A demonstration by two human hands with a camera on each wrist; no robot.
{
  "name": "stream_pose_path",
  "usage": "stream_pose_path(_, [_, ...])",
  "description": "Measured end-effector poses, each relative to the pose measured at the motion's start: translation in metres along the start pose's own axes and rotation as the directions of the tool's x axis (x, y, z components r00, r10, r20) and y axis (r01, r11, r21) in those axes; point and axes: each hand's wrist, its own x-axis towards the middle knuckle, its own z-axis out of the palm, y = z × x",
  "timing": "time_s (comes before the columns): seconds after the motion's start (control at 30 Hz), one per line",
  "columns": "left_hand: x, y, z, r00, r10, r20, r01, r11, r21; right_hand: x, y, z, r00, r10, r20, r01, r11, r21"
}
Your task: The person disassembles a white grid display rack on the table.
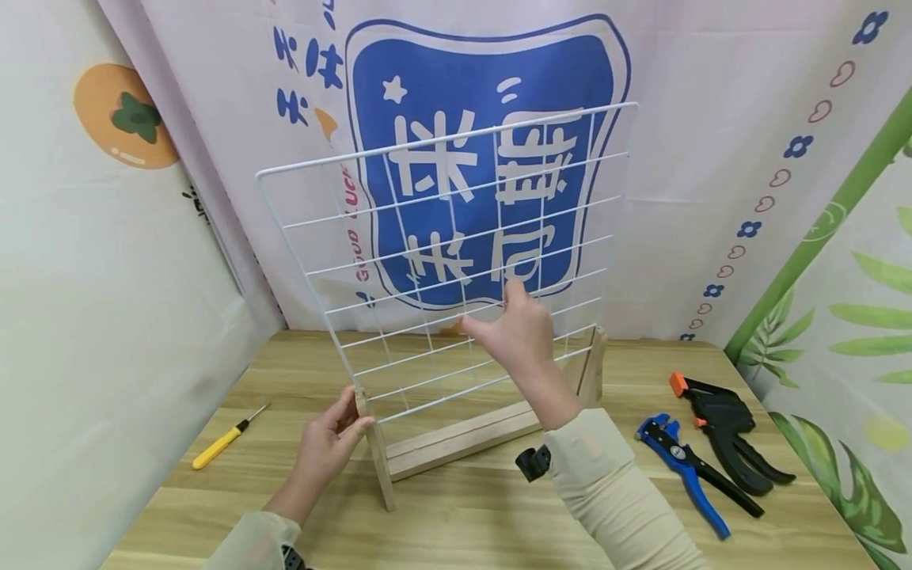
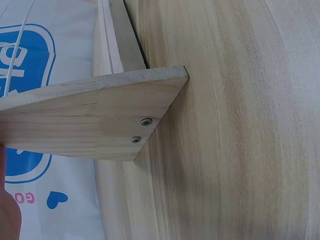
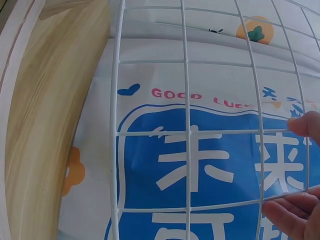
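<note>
A white wire grid panel point(image 1: 447, 138) stands upright, leaning slightly, between the two side pieces of a wooden stand point(image 1: 463, 441). My left hand point(image 1: 321, 439) grips the top of the left side piece point(image 1: 380, 463), thumb on the near side, beside the grid's lower left edge. In the left wrist view that side piece point(image 2: 90, 117) shows two screw heads point(image 2: 146, 122) near its bottom. My right hand point(image 1: 523, 328) holds the grid's wires right of the middle. Its thumb and fingers meet different wires of the grid point(image 3: 188, 170) in the right wrist view.
A yellow-handled screwdriver point(image 1: 219, 446) lies on the wooden table point(image 1: 235, 522) at left. At right lie blue-and-black wire strippers point(image 1: 680, 455) and a black tool with an orange tip point(image 1: 727, 419). A printed curtain point(image 1: 684, 158) hangs behind the table.
</note>
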Motion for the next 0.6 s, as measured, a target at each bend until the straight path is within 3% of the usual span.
stream_pose_path(0.23, [-0.002,0.002,-0.002,0.999,-0.04,0.004,0.04,0.999,0.014,0.002,-0.002,0.001,1.0,-0.016,-0.001,0.016,1.0,-0.02])
stream_pose_path(0.47, [-0.006,-0.025,0.003,0.997,-0.073,0.017,0.073,0.997,0.025,0.005,-0.004,-0.001,1.0,-0.024,0.014,0.024,1.0,-0.01])
stream_pose_path(0.6, [-0.005,-0.021,0.004,0.998,-0.06,0.026,0.06,0.998,0.01,0.005,-0.003,-0.003,1.0,-0.022,0.012,0.022,0.999,-0.032])
